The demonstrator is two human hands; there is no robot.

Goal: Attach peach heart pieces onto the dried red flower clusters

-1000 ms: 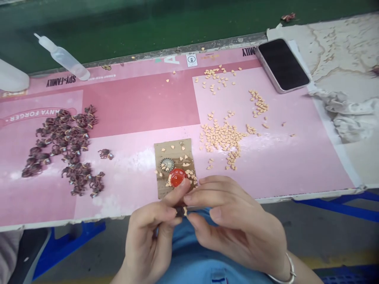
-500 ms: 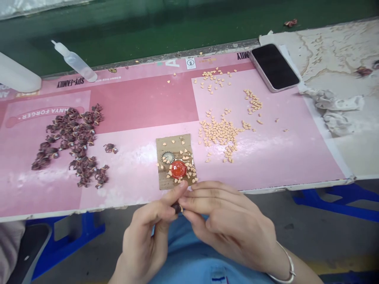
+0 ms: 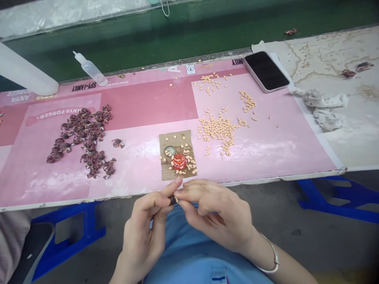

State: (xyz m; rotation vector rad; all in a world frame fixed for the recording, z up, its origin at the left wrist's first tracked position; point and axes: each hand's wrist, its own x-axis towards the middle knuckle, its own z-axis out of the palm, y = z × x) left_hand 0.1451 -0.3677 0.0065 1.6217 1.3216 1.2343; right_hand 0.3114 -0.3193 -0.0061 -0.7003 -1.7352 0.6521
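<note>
Just past the table's front edge, my left hand (image 3: pixel 149 223) pinches a small dark brown piece (image 3: pixel 172 200) between thumb and fingers. My right hand (image 3: pixel 217 211) meets it from the other side, its thumb and index finger closed on a small pale chip (image 3: pixel 177 199) at the end of the dark piece. The fingertips hide most of both. Directly beyond my hands lies a cardboard square (image 3: pixel 166 173) bearing a red cap (image 3: pixel 179 161) with glossy contents, a metal bottle cap (image 3: pixel 170 151) and scattered pale chips.
A heap of dark, knobbly pieces (image 3: pixel 85 132) lies at left, many pale chips (image 3: pixel 217 129) at right. Behind are a squeeze bottle (image 3: pixel 93 71), a larger white bottle (image 3: pixel 32 67) and a phone (image 3: pixel 268 71). Crumpled tissue (image 3: pixel 325 102) lies at far right. Blue stools (image 3: pixel 74 228) stand below.
The camera view has shifted a little. Both hands stay together around the dark piece, with the right fingers drawn closer against its pale end.
</note>
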